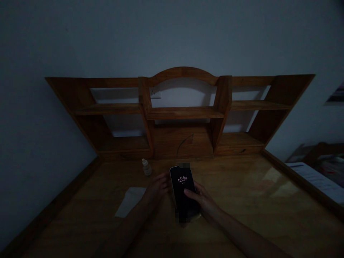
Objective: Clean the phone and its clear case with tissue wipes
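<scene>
A black smartphone [184, 190] with its screen lit and showing a clock is held upright over the wooden desk [242, 200]. My left hand [158, 187] grips its left edge with the fingers curled round it. My right hand [201, 199] holds the right side from below, and its thumb lies across the lower screen. A small pale bottle [146, 167] stands on the desk just behind and left of my left hand. A white sheet or cloth [130, 201] lies flat on the desk under my left forearm.
A wooden shelf unit [185, 113] with open compartments stands against the wall at the back of the desk. A wall socket [155, 94] shows through the shelf. To the right, beyond the desk edge, lie papers [314, 177] and dim clutter. The room is dark.
</scene>
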Available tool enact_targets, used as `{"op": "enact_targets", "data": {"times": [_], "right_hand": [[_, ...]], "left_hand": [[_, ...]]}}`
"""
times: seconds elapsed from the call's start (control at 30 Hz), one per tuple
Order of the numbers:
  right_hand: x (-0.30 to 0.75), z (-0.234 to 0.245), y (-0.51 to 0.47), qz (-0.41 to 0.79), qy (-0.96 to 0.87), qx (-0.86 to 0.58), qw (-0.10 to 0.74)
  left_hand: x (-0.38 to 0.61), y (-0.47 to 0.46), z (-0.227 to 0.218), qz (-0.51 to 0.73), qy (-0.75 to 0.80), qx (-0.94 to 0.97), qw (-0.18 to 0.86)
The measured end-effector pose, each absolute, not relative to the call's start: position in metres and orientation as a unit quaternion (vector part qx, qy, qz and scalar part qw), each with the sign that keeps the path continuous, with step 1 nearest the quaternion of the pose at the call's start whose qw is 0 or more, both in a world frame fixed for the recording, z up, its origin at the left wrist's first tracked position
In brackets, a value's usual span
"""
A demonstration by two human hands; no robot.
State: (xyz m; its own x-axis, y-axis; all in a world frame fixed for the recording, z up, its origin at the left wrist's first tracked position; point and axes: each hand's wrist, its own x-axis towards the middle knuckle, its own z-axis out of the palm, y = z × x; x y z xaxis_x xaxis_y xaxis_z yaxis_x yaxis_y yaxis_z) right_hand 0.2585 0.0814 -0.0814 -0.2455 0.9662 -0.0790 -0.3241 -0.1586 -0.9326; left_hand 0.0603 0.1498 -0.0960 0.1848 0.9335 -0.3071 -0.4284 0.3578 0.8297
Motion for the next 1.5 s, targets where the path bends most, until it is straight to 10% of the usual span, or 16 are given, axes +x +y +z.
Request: {"op": "enact_targets", "data": {"times": [1.3,1.5], "right_hand": [[0.268,-0.080,0.093,0.676,-0.315,-0.394,0.537],[0.272,-0.079,0.095,0.602,-0.340,-0.471,0.548]], "left_hand": [[0.048,0.169,-0.117,0.529,0.433,0.457,0.569],[0.045,0.166,-0.112,0.469,0.515,0.588,0.412]]}}
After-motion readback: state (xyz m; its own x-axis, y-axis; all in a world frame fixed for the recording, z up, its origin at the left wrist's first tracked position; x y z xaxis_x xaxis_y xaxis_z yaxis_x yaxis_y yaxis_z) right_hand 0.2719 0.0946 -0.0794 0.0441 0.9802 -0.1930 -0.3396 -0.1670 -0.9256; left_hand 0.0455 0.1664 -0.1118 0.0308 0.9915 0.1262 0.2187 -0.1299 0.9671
